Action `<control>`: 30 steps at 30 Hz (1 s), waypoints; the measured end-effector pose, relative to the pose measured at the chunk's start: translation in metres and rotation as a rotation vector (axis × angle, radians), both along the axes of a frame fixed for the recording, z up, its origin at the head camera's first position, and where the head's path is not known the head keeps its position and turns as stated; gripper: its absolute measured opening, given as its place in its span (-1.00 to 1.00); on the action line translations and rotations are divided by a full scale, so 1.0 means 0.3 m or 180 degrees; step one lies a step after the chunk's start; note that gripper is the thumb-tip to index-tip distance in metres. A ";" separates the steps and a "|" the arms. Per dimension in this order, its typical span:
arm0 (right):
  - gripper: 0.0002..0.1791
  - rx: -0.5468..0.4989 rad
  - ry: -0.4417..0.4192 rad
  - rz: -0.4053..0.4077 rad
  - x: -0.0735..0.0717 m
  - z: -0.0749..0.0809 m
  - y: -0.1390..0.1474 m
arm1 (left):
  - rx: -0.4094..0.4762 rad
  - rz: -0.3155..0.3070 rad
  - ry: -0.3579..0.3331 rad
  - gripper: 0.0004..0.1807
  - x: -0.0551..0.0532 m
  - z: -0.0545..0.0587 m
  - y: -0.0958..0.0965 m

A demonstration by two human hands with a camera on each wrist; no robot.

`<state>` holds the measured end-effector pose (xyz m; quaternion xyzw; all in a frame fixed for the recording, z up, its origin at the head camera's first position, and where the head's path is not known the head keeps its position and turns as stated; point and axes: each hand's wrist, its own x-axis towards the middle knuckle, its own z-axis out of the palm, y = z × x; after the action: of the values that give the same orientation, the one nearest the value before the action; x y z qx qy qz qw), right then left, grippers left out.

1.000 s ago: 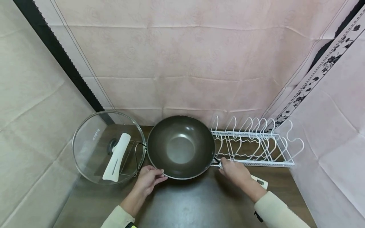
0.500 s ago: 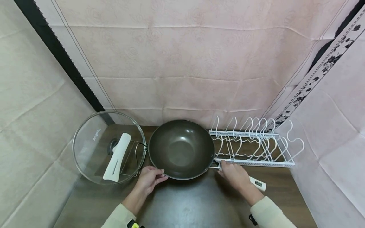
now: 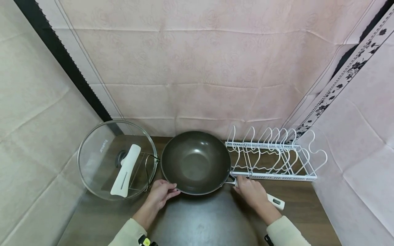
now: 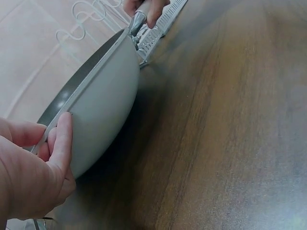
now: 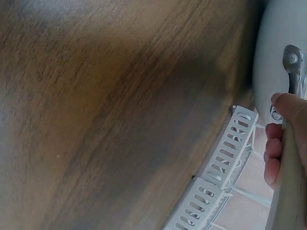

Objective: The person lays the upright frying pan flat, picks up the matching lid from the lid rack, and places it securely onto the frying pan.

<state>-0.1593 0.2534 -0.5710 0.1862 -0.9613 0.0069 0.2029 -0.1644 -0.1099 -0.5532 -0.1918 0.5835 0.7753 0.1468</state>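
Observation:
A wok (image 3: 196,162), dark inside and pale outside, is held between both hands in the middle of the head view. My left hand (image 3: 160,194) pinches its near-left rim, thumb on the inner side and fingers under the outer wall, as the left wrist view shows. My right hand (image 3: 251,192) grips the white handle (image 3: 275,201) close to the metal bracket (image 5: 292,60) that joins it to the wok. The wok's pale outer wall (image 4: 103,103) hangs close over the wooden table (image 4: 216,120), casting a dark shadow.
Left of the wok, a glass lid (image 3: 101,164) with a white handle (image 3: 127,171) stands tilted in a thin wire stand (image 3: 147,171). Right of it, a white wire dish rack (image 3: 274,176) runs along the back. Pale cloth walls (image 3: 197,61) enclose the table.
The wok's far rim has tipped down and toward me. My right hand has drawn slightly nearer with the handle, while the left hand keeps nearly the same place on the rim.

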 end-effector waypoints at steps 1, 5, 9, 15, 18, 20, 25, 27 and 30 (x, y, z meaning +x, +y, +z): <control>-0.49 0.0002 0.0006 0.0003 0.001 0.000 -0.001 | 0.0001 -0.0004 0.0000 -0.78 0.000 -0.004 -0.001; -0.50 0.0040 0.0053 0.0030 0.000 0.007 -0.004 | 0.0034 0.0005 0.0005 -0.78 -0.001 -0.013 -0.005; -0.51 0.0106 0.0078 0.0063 -0.007 0.021 -0.004 | 0.0065 0.0000 0.0003 -0.78 0.003 -0.019 -0.009; -0.49 0.0162 0.0012 0.0064 -0.017 0.032 -0.006 | 0.0083 -0.0059 0.0032 -0.77 0.011 -0.021 -0.019; -0.48 0.0130 -0.0044 0.0024 -0.020 0.039 -0.009 | 0.0009 -0.0110 0.0056 -0.77 0.010 -0.020 -0.021; -0.48 0.0114 -0.0107 -0.0018 -0.016 0.042 -0.013 | -0.0060 -0.0161 0.0059 -0.76 0.012 -0.020 -0.024; -0.48 0.0093 -0.0229 -0.0113 -0.009 0.048 -0.023 | -0.0187 -0.0273 0.0094 -0.76 0.018 -0.019 -0.035; -0.48 0.0082 -0.0237 -0.0124 -0.009 0.050 -0.025 | -0.0274 -0.0328 0.0120 -0.76 0.019 -0.016 -0.040; -0.47 0.0003 -0.0233 -0.0075 -0.006 0.053 -0.026 | -0.0533 -0.0430 0.0179 -0.79 0.021 -0.012 -0.045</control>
<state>-0.1611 0.2457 -0.5552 0.1746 -0.9702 0.0109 0.1675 -0.1581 -0.1234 -0.5568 -0.1419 0.6618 0.7173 0.1657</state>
